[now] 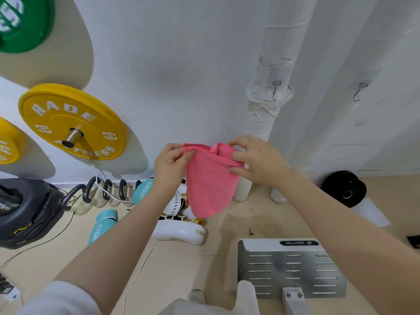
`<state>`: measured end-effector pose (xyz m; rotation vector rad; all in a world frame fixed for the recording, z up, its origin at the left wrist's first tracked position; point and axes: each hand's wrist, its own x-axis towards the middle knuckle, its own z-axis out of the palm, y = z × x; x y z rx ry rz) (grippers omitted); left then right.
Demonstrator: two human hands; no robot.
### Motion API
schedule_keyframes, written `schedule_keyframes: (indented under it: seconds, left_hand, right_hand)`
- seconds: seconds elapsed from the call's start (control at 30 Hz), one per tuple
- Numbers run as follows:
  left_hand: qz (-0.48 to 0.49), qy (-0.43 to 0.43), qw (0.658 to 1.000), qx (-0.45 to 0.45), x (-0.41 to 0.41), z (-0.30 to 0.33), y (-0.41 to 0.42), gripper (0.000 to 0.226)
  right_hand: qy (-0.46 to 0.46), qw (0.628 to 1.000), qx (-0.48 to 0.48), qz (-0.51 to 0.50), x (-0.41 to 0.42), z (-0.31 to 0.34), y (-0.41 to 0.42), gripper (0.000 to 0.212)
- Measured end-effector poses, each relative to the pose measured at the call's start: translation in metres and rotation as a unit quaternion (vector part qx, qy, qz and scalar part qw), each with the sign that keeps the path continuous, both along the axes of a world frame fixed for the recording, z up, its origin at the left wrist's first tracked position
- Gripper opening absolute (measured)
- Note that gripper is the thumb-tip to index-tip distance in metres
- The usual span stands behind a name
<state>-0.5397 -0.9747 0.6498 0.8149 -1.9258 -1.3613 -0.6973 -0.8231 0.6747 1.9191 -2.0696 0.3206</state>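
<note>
- The pink cloth (210, 185), soft and finely napped, hangs folded to a blunt point, in the air right of the yellow weight plate (72, 121).
- The left hand (170, 164) pinches its layered top corner.
- The right hand (256, 160) pinches the opposite bunched corner.
- The plate is glossy and round, with a steel peg through it.

You have bright, even light from the upper left; soft plate (72, 121) shadows fall rightward on the wall (181, 64), lines bow toward the frame edges, and the near sleeve (59, 298) is blurred.
</note>
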Motion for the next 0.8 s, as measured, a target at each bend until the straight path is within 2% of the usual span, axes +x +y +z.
schedule_keyframes:
  seconds: [0.17,0.27,0.33,0.37,0.5,0.6,0.7,0.8]
  left_hand:
    - [-0.016,-0.005,1.0,-0.006,0.004,0.002,-0.025,0.017]
    - [-0.027,-0.01,0.999,-0.031,0.007,0.0,-0.037,0.019]
    - [-0.03,-0.004,0.999,-0.025,0.009,-0.002,-0.044,0.019]
    - [-0.03,0.0,0.999,-0.014,0.011,-0.003,-0.048,0.017]
    - [-0.044,0.039,0.996,0.072,0.021,-0.003,-0.063,0.021]
    - [-0.085,0.067,0.985,0.133,0.025,0.001,-0.067,0.023]
    - [-0.12,0.082,0.977,0.154,0.025,0.006,-0.069,0.033]
    - [-0.121,0.079,0.976,0.16,0.022,0.01,-0.071,0.024]
  right_hand:
    - [0.076,0.989,-0.092,0.092,0.027,-0.005,-0.022,0.017]
    - [0.097,0.985,-0.024,0.142,0.035,-0.004,-0.033,0.011]
    - [0.08,0.983,0.04,0.161,0.041,0.0,-0.041,0.01]
    - [0.06,0.983,0.064,0.16,0.043,0.002,-0.044,0.009]
    - [-0.018,0.996,0.055,0.066,0.037,0.009,-0.053,0.032]
    - [-0.02,0.999,0.022,0.028,0.027,0.009,-0.056,0.035]
    - [-0.032,0.999,-0.009,0.015,0.024,0.007,-0.057,0.042]
    - [-0.081,0.996,-0.022,0.007,0.02,0.007,-0.052,0.039]
